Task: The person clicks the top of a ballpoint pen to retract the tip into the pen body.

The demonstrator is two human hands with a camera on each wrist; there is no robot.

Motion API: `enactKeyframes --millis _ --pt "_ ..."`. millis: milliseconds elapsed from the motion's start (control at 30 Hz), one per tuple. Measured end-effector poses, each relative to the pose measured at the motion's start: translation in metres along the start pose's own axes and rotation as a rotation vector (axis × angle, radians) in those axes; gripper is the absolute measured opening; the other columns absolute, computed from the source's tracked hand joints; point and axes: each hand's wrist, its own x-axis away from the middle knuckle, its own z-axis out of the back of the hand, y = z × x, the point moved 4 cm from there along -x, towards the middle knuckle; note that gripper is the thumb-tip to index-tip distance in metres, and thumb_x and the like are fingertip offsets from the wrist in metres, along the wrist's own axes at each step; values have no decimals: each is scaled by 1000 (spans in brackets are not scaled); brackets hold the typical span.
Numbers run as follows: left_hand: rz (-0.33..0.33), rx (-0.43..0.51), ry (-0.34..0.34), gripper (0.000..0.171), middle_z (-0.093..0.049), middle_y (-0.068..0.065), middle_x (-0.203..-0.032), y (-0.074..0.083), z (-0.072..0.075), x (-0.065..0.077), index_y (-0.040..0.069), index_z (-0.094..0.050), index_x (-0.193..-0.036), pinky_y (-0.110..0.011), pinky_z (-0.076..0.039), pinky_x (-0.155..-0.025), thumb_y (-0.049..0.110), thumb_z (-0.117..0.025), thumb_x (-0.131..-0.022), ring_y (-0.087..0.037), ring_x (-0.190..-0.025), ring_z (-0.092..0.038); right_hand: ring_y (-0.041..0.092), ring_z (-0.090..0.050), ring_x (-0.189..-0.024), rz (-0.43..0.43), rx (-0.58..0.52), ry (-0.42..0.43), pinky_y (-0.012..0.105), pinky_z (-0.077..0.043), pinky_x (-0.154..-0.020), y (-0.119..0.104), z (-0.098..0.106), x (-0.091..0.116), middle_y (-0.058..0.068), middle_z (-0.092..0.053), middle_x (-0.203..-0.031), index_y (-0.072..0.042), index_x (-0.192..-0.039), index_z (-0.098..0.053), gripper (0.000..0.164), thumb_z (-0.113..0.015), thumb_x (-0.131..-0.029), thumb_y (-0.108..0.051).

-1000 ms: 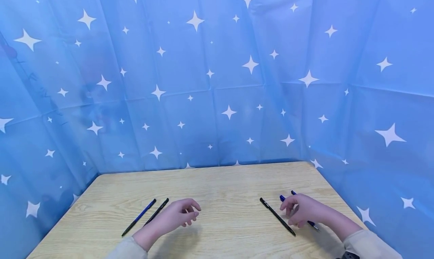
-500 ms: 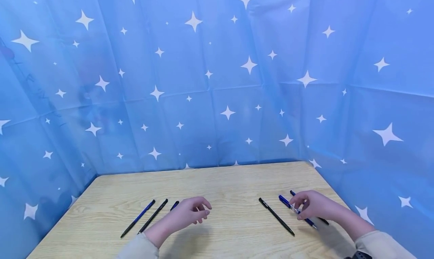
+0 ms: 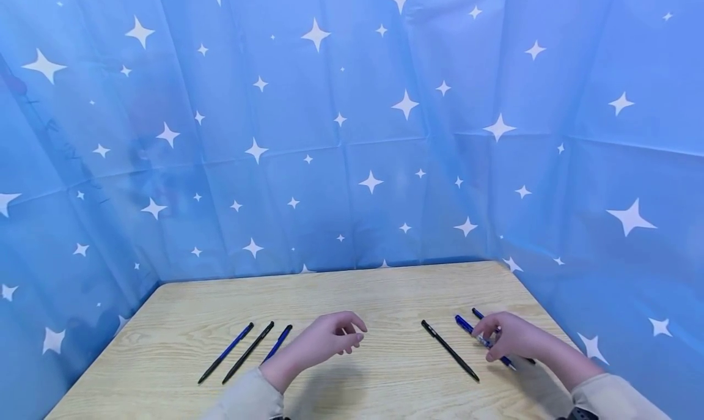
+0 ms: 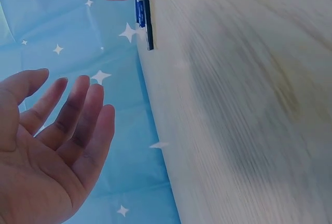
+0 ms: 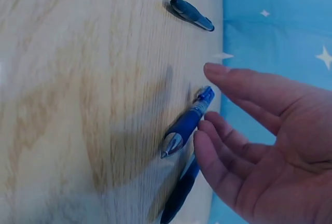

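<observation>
My left hand (image 3: 327, 340) hovers over the table with loosely bent fingers and holds nothing; in the left wrist view its palm shows bare. Left of it lie a blue pen with a dark grip (image 3: 225, 353), a black pen (image 3: 247, 353) and another blue pen (image 3: 279, 339), partly hidden by the wrist. My right hand (image 3: 508, 336) hangs over a blue pen with a silver tip (image 5: 188, 124), thumb and fingers apart around it. Beyond that, a darker blue pen (image 5: 180, 193) is partly covered by the hand. A black pen (image 3: 451, 351) lies left of the right hand.
The pens lie on a light wood-grain table (image 3: 363, 298). A blue curtain with white stars (image 3: 352, 132) hangs behind the table and along both sides, close to its edges.
My left hand has moved right, uncovering the third pen of the left group. My right hand has shifted slightly right, away from the black pen, over the silver-tipped blue pen.
</observation>
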Motion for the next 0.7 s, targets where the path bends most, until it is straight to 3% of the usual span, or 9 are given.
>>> enactKeyframes --millis 233,400,633,700 --pt "-20 26 -18 11 -67 -6 -84 7 -12 -12 16 -67 -105 -40 -55 -67 18 -62 -97 -29 -77 -66 26 -54 -87 -31 104 55 37 -48 -69 3 -3 -3 8 -58 -94 0 -102 -69 38 -80 -66 7" --pt "-12 40 -40 15 -66 0 -82 8 -24 -21 12 -67 -108 -38 -55 -66 19 -62 -96 -21 -72 -65 24 -49 -84 -58 101 51 35 -46 -70 4 -10 -2 7 -55 -90 -2 -97 -69 38 -78 -63 11" --pt "-12 34 -68 13 -65 -1 -80 8 -41 -32 11 -67 -106 -33 -54 -62 17 -63 -95 -18 -69 -63 15 -43 -56 -95 17 -1 25 -40 -48 1 -16 0 6 -48 -72 -2 -95 -66 40 -67 -60 20" --pt "-22 22 -75 15 -65 -1 -79 9 -46 -36 9 -67 -107 -31 -53 -61 17 -64 -95 -18 -68 -63 12 -44 -50 -122 18 1 26 -44 -45 1 -17 0 6 -48 -70 -3 -94 -65 40 -67 -62 20"
